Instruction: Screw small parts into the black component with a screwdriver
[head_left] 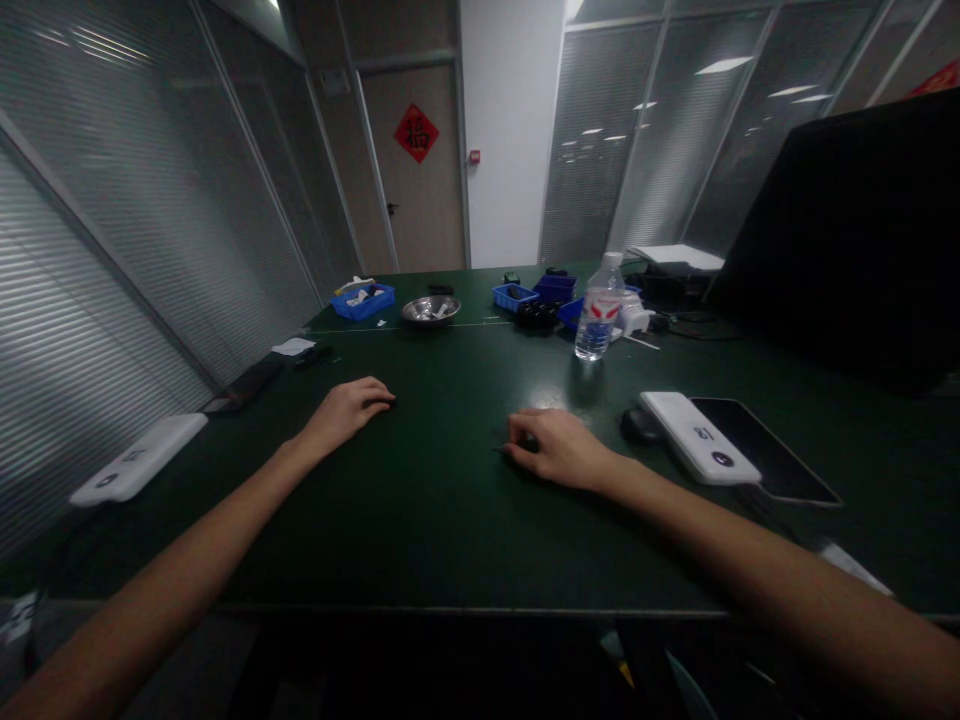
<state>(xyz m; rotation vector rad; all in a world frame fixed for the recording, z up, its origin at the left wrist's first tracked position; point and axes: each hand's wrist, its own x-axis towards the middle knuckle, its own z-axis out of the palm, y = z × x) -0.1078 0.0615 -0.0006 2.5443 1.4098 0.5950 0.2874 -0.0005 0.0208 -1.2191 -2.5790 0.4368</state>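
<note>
My left hand (351, 410) rests low over the green tabletop (442, 540), left of the middle. Its thumb and fingers close on a small dark object (393, 402), only the end of which shows. Across from it, my right hand (553, 446) lies on the table with fingers curled and thumb pressed to the index finger. A thin, small metallic-looking piece (499, 449) sticks out from that pinch to the left; its kind is too small to tell. Bare green surface separates the two hands.
Behind my right hand stands a clear water bottle (599, 308). A white power bank (699, 437) and a black tablet (761, 449) lie to the right; another power bank (140, 460) lies far left. Farther back are a metal bowl (431, 311), a blue basket (363, 303) and a dark monitor (855, 240).
</note>
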